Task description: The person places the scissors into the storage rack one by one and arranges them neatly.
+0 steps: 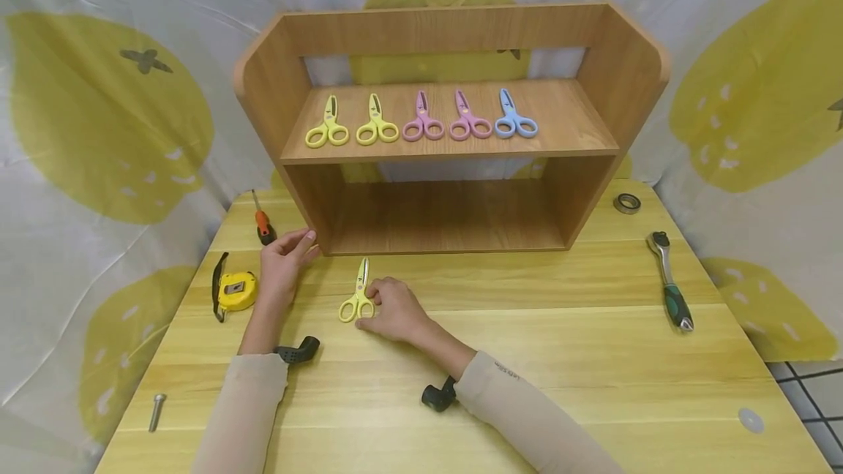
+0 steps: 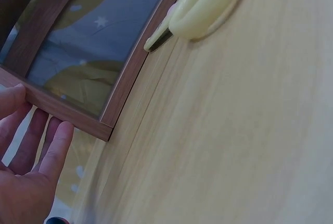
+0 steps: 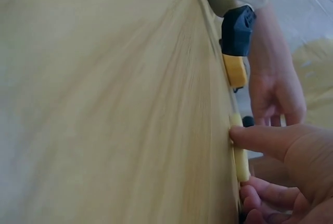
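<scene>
A person's right hand (image 1: 394,311) rests on the handles of yellow scissors (image 1: 358,297) lying flat on the wooden tabletop (image 1: 560,342), just in front of a wooden shelf (image 1: 448,130). Its fingers hide part of the handles, and whether this grip is clenched on them cannot be told. The left hand (image 1: 283,262), its grip released with fingers straight, touches the shelf's lower left corner. The right wrist view is blurred. A lemon-print cloth (image 1: 99,115) hangs behind.
</scene>
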`<state>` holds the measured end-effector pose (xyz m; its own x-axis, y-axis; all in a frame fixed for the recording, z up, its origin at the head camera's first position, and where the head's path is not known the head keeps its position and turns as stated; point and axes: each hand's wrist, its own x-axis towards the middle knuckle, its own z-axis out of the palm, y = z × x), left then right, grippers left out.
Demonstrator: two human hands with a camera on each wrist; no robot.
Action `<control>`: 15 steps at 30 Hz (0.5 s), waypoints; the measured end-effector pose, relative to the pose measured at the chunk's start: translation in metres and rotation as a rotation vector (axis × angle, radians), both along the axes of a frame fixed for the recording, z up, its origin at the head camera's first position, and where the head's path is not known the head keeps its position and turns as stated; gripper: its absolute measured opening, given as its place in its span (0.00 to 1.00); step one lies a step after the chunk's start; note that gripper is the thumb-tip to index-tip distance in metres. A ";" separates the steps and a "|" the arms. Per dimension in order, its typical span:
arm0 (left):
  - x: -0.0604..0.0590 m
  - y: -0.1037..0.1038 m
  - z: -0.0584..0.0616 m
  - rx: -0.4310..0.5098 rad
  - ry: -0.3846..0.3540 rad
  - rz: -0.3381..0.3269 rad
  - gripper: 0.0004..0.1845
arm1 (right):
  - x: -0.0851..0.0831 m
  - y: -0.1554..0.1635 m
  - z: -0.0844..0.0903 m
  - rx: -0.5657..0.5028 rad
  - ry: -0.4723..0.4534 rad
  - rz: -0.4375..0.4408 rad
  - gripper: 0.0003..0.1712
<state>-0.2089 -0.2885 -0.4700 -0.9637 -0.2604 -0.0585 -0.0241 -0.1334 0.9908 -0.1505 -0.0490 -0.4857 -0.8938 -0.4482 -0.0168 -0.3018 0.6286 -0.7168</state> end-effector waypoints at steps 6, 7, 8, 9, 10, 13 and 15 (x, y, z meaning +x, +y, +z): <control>-0.001 0.000 0.000 -0.004 -0.005 -0.006 0.21 | 0.002 0.006 0.004 -0.067 -0.051 -0.020 0.25; -0.001 0.000 0.000 0.000 -0.006 -0.008 0.22 | 0.002 0.007 0.005 -0.080 -0.060 -0.024 0.24; -0.001 0.000 -0.001 0.002 -0.006 -0.010 0.23 | 0.002 0.008 0.005 -0.095 -0.066 -0.028 0.23; -0.001 -0.001 -0.001 0.006 -0.006 -0.010 0.23 | 0.002 0.009 0.007 -0.111 -0.079 -0.032 0.23; -0.001 -0.001 -0.001 0.008 -0.006 -0.012 0.24 | 0.001 0.011 0.008 -0.117 -0.086 -0.034 0.22; -0.001 -0.001 -0.001 0.019 -0.003 -0.012 0.25 | 0.001 0.015 0.010 -0.145 -0.115 -0.036 0.22; 0.000 -0.001 -0.001 0.018 -0.004 -0.011 0.25 | 0.000 0.018 0.011 -0.166 -0.140 -0.041 0.22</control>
